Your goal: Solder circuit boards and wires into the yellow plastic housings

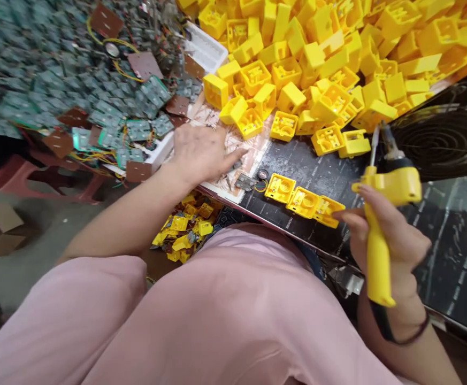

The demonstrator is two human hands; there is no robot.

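1. Black matting (317,166) covers the bench in the head view. A deep heap of yellow plastic housings (337,48) is piled along the far edge, and a pile of green circuit boards (56,69) fills the far left corner.
2. A black fan grille (442,139) lies at the right side of the bench.
3. The left hand (199,152) lies palm down on a copper-patterned sheet (241,144) near the bench's near edge. Its fingers are stretched out flat and grip nothing.
4. A small circuit board (246,182) sits just beyond those fingertips, at the sheet's near corner.
5. Three yellow housings (303,201) lie in a touching row on the matting, just right of that board, open sides up.
6. The right hand (393,240) is closed round the handle of a yellow soldering iron (396,184). It holds the iron above the near edge with the tip pointing away.
7. Below the bench, by the person's pink-clad lap, loose yellow parts (185,227) lie in a heap.
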